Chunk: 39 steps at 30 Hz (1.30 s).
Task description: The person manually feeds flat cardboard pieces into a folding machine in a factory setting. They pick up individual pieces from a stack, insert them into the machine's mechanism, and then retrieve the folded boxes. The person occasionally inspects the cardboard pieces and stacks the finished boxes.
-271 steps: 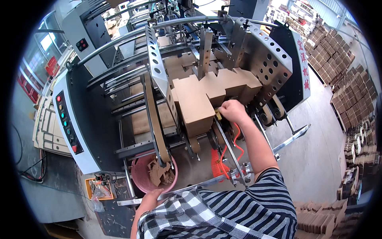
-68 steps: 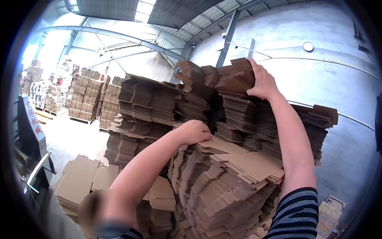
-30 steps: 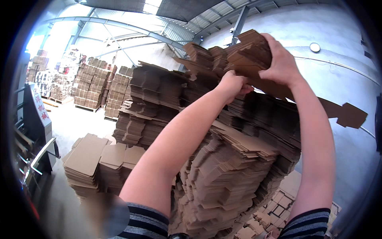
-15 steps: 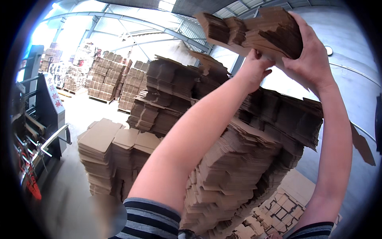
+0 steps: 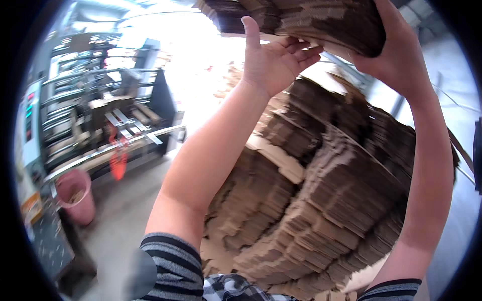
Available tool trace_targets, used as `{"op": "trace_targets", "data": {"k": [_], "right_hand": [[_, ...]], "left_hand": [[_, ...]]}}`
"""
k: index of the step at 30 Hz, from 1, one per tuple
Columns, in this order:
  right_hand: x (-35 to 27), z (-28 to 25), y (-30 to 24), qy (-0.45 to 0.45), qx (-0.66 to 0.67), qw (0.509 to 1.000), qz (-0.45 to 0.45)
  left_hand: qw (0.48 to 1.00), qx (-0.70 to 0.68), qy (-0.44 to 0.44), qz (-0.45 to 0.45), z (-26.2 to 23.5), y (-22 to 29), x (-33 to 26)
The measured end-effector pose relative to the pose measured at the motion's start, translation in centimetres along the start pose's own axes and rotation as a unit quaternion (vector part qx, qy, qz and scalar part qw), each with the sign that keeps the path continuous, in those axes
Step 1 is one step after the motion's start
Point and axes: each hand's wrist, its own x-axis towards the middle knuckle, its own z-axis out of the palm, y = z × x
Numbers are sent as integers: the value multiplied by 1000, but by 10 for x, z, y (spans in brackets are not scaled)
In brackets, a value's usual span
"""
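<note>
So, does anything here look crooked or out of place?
Yes. The tall brown stack of flat cardboard blanks looks uneven: its layers slant and jut out at differing angles. Both hands, left and right, hold a brown cardboard bundle overhead.

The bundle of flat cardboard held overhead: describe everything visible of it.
The bundle of flat cardboard is a thick sheaf of brown corrugated blanks, layered edges showing, cut off by the top edge of the head view. It is raised above the big slumped pile. The left hand props it from below, palm up; the right hand grips its right end.
</note>
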Motion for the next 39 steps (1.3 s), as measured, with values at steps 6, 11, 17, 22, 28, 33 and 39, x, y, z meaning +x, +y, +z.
{"op": "trace_targets", "data": {"k": [6,11,17,22,28,33,39], "right_hand": [[37,72,-83,118,88,989,-24],[94,127,-200,219,162,957,-95],[168,188,-378,327,276,897,-111],[233,204,-521,307,398,856,-122],[297,225,-651,291,513,790,-165],[323,248,-745,276,572,747,-194],[323,279,-848,258,627,703,-215]], "left_hand": [[975,209,73,31,0,128,-83],[947,237,198,86,12,253,-183],[859,319,345,202,44,381,-327],[763,360,489,223,85,485,-454],[648,411,574,287,93,583,-592],[610,345,640,316,116,611,-663],[501,336,725,334,112,624,-732]]}}
